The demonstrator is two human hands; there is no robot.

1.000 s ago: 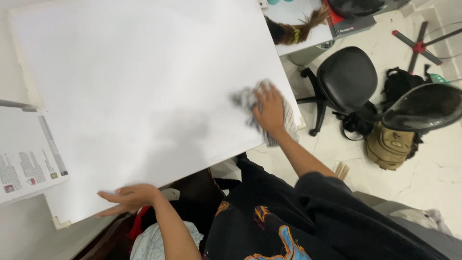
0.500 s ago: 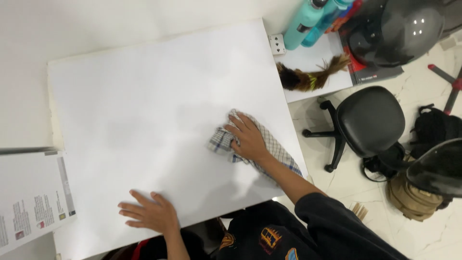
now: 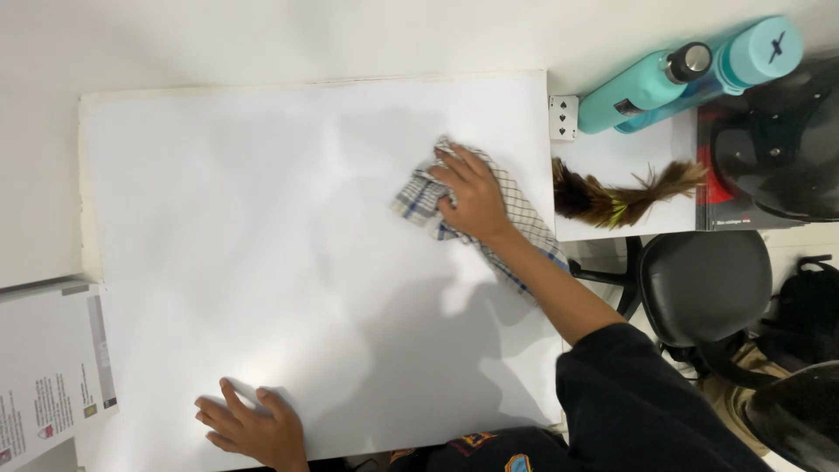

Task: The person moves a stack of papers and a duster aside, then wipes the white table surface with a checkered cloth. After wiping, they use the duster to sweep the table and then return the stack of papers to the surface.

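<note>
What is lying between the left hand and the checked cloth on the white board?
Nothing: the head view shows only bare white board between the left hand and the checked cloth.
</note>
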